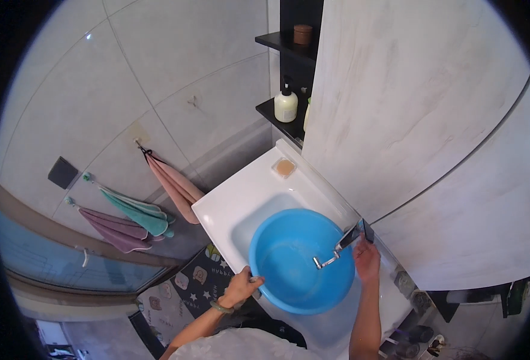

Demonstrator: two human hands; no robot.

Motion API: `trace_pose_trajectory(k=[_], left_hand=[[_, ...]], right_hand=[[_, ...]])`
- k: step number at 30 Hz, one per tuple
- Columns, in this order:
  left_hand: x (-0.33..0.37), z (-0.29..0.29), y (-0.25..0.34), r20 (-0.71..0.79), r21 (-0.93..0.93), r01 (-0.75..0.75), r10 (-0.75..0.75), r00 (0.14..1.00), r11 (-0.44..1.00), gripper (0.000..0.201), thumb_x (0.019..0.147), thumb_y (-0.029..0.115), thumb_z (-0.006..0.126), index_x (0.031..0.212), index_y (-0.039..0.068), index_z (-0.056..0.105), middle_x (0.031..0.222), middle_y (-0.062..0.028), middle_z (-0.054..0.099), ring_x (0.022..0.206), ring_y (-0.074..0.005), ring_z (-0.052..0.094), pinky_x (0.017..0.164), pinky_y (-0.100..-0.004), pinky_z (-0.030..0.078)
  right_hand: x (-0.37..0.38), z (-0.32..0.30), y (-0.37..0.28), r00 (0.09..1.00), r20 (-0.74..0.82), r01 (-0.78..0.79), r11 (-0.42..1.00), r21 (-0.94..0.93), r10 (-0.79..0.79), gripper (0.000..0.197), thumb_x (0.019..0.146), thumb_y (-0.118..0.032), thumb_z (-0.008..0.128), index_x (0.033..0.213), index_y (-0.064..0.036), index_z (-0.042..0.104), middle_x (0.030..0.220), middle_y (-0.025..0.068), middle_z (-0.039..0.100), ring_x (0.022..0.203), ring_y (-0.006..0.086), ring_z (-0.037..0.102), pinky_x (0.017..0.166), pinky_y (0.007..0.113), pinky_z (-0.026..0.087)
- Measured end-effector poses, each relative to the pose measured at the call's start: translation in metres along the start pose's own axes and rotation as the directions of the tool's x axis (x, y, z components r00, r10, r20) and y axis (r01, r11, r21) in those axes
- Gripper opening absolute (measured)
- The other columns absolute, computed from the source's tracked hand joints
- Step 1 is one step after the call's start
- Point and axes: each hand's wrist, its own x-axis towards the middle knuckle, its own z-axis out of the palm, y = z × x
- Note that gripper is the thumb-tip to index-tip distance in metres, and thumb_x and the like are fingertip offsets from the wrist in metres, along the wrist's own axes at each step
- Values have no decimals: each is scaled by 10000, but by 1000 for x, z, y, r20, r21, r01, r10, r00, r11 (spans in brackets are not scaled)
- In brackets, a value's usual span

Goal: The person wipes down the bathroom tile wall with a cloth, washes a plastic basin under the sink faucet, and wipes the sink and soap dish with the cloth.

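- While our left hand (239,287) pinches the near-left rim of the blue basin (286,273), thumb over the edge, we presumably steady it.
- Our right hand (367,259) is at the tap (350,236); we cannot tell whether its fingers close on the handle.
- We see the basin over the white sink (217,207), below the spout, apparently to catch any flow.
- Beyond, a small dish (284,168) occupies the far corner, probably for easy reach.

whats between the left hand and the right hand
In the head view, the blue basin lies between the left hand and the right hand, with the metal faucet reaching over its right side.
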Motion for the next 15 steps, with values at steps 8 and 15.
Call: trace_pose_trajectory(k=[8,15], left_hand=[[10,26,-6,39,-333,-27,42,998,942,487,801,203,665,1167,-70,496,861,-149,660,770,-189,645,696,-323,519],[1,18,-15,36,-289,31,-21,999,957,503,820,183,651,1206,-75,458,880,-158,659,776,-192,649,708,-325,523]], right_hand=[[26,-113,149,860,342,452,-255,-855,378,388,789,-292,611,1033,8,643,1015,202,650,989,304,615,857,461,482],[28,-78,210,548,-190,640,-555,-531,814,306,773,-176,603,1050,-49,638,1038,205,625,990,385,581,831,457,481]])
